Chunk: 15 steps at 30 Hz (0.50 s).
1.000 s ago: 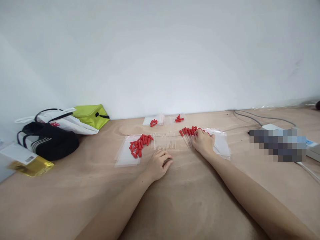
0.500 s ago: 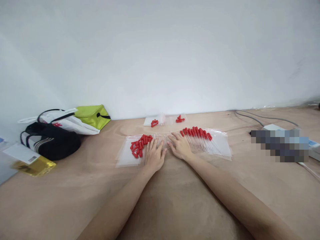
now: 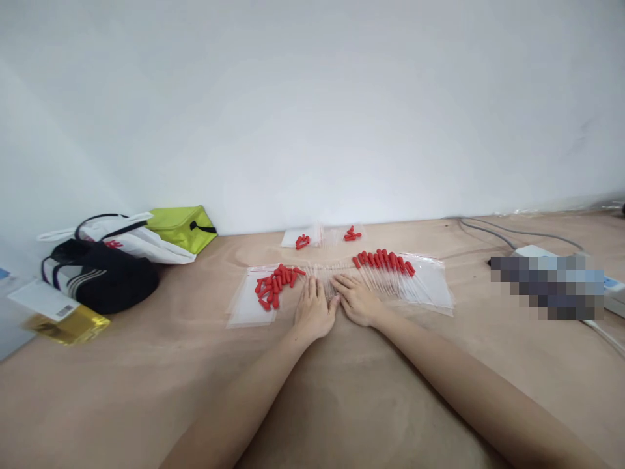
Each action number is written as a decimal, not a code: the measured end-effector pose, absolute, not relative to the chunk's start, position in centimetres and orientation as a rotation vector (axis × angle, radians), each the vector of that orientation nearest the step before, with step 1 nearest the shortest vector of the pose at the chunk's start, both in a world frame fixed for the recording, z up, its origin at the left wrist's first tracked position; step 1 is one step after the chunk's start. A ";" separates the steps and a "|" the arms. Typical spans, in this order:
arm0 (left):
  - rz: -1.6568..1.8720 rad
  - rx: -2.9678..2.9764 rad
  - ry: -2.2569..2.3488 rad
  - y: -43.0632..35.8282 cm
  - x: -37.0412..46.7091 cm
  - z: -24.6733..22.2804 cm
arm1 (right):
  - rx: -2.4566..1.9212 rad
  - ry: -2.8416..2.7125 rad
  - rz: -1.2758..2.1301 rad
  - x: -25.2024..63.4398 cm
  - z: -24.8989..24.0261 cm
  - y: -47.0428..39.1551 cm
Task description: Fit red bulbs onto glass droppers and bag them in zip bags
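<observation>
- One pile of red bulbs (image 3: 277, 281), too jumbled to count, on plastic bags (image 3: 250, 314).
- One left hand (image 3: 314, 309), fingers extended, grasping nothing, over clear tubes (image 3: 323, 268) too fine to count.
- One right hand (image 3: 358, 299), likewise flat and loose, over the tubes.
- About ten red-capped droppers (image 3: 384, 259).
- Since half a second ago: left hand shifted right, right hand drawn nearer the person.

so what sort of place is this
Probably an improvised indoor work spot, maybe a home or small workshop; I can't tell which. A wood-toned table meets a plain wall, small red pieces lie piled on clear plastic bags, and a lime-green bag sits nearby.
</observation>
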<state>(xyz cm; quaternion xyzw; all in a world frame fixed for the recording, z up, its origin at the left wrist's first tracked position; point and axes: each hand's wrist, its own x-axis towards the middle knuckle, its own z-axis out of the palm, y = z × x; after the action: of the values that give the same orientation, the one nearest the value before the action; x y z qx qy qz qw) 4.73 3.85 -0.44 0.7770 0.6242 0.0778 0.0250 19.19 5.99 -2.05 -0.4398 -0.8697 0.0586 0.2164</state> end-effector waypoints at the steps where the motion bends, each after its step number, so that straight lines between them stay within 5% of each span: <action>1: 0.242 2.410 1.908 3.6 5.1 -0.3 | -1.214 -2.389 0.165 19.7 -2.2 5.9; 15: 0.499 2.435 1.992 2.9 6.4 -0.2 | -1.287 -2.171 0.041 21.9 -2.2 5.0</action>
<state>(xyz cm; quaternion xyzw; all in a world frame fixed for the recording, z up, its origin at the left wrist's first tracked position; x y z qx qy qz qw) 6.36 2.94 -0.25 0.7643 0.6252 0.1566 -0.0222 21.89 4.96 -2.16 -0.4858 -0.8193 0.0156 0.3041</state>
